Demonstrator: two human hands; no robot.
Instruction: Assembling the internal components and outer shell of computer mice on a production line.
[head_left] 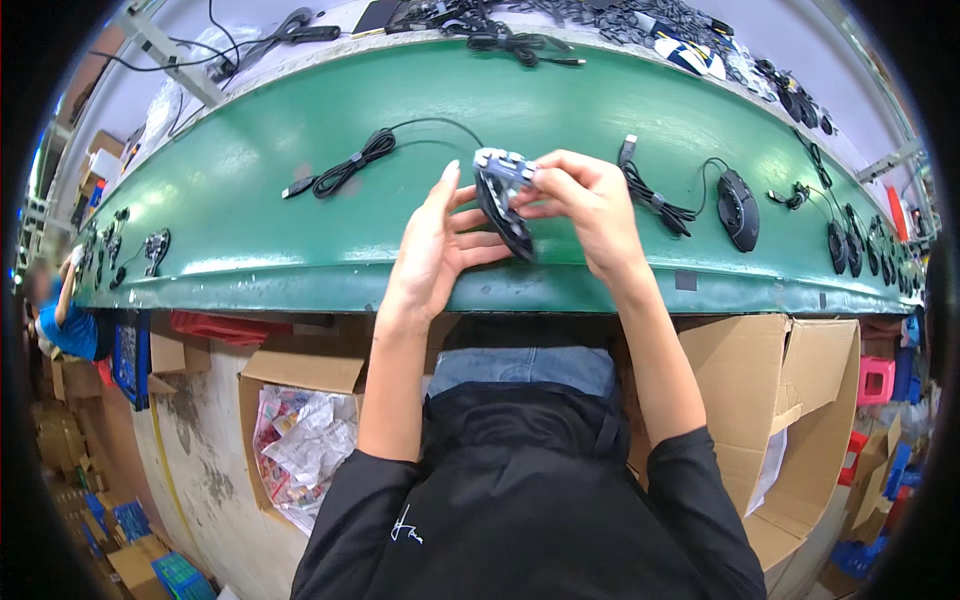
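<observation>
A: What've we got, & where?

B: The dark mouse (503, 225), up over the green bench (570, 110) near its front edge; our left hand (432, 250) holds it loosely, fingers behind & under, thumb raised clear; our right hand (590, 200) pinches the pale piece (505, 167) at the mouse's upper end; loose or fixed, we can't tell.

A: Biggest risk?

B: Prob. the mouse tipping out of our L fingers; w/ no thumb over the front, a sharp tug from the R could roll it fwd; the pale piece could slip too, b/c we've only got its edge.

A: & if smth drops?

B: Bench at best; but we're close to the lip, so our lap's poss., or the carton (735, 375) below R if it bounces.

A: Cable?

B: The thin cable (440, 121) runs from the mouse to a tied coil (355, 165) on the L; it's slack now, but if we pull too far twd us it'd tighten & strain its joint.

A: R side?

B: A second coil (660, 205) lies near our R wrist; a wide swing could snag it & drag the spare mouse (738, 212) along.
</observation>
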